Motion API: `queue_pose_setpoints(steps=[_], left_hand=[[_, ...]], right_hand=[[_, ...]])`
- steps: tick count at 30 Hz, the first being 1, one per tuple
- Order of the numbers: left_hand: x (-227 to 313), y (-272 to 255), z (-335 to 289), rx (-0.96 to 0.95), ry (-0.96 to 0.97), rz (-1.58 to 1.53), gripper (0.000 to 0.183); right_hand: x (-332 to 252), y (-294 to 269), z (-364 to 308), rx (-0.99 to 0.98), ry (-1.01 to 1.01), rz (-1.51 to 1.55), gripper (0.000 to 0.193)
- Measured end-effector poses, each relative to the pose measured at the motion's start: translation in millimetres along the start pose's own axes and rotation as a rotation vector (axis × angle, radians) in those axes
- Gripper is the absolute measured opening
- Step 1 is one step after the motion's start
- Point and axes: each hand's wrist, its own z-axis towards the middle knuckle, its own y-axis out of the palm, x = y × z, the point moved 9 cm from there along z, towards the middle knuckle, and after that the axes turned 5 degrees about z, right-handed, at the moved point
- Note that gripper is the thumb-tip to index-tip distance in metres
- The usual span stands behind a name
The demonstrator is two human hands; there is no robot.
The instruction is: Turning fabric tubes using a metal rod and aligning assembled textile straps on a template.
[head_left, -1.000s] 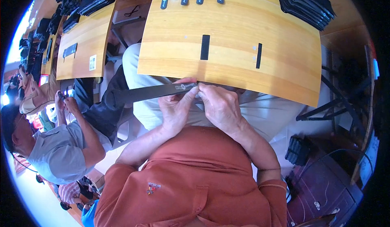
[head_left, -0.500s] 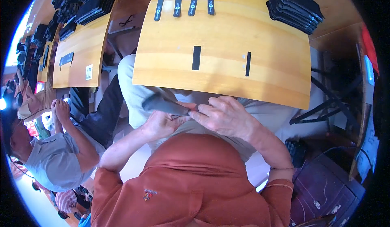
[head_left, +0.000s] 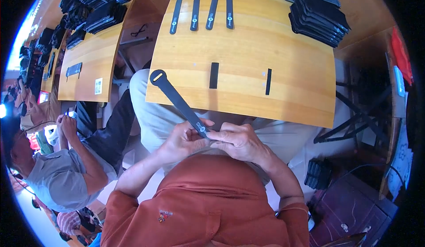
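Observation:
A black fastening strap (head_left: 179, 102) slants up and left from my hands, its round slotted end over the table's front left corner. My left hand (head_left: 182, 139) is closed around its lower part, near a small pale print. With thumb and fingers, my right hand (head_left: 240, 141) pinches the strap's lower tip. Both hands are close together over my lap, before the table edge. Several similar straps (head_left: 196, 15) lie side by side at the far left of the table. Two short black strips, a wider one (head_left: 214, 75) and a narrower one (head_left: 268, 81), lie nearer me.
The wooden table (head_left: 248, 43) carries stacked black fabric pieces (head_left: 316, 19) at its far right. To the left, a seated person (head_left: 66, 167) works with raised hands beside another table (head_left: 86, 80). A dark cabinet (head_left: 354, 211) stands low on the right.
The strap was blurred and swung low beside my left hand; now it extends up and left with its slotted end in plain sight. Both hands still grip its lower end.

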Motion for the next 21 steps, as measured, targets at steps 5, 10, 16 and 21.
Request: queue_pose_setpoints(steps=[5,10,16,21], left_hand=[[7,5,-1,-0.004,-0.020,0.119,0.044],[-7,21,-17,-0.137,0.018,0.378,0.041],[-5,10,-19,-0.013,-0.055,0.109,0.028],[-2,23,-13,-0.042,-0.040,0.103,0.027]], right_hand=[[-1,0,-7,0.083,-0.058,0.011,0.017],[-9,-34,4,0.158,-0.135,-0.080,0.006],[-50,-37,-4,0.049,-0.097,-0.023,0.026],[-44,-2,-14,0.019,-0.179,-0.252,0.028]])
